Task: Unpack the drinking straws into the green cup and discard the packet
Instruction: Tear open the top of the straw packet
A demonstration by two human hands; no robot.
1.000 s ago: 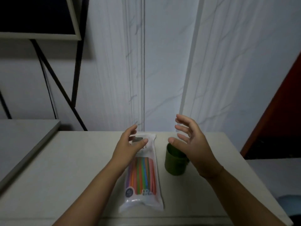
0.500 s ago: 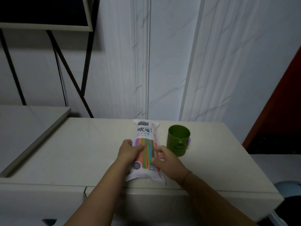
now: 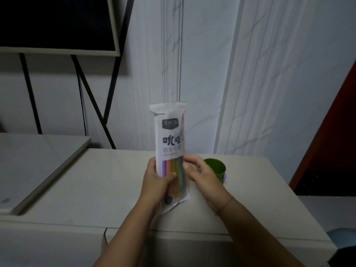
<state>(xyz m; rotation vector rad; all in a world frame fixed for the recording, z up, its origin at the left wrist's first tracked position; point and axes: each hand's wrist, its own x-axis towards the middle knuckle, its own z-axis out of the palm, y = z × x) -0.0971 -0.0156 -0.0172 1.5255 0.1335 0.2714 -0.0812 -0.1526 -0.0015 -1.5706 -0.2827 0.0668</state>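
Head-worn view, forward and down.

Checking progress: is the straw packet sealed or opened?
Sealed, apparently: the top edge of the packet looks flat and unbroken, straws inside. The left hand and right hand hold it upright.

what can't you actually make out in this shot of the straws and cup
Head view only.
- The green cup: near side and base hidden behind the right hand; inside too dim to tell contents.
- The straw packet: small print blurred; lower front partly covered by the left hand.
- The blue object, bottom right: cut off by the frame edge, unidentifiable.
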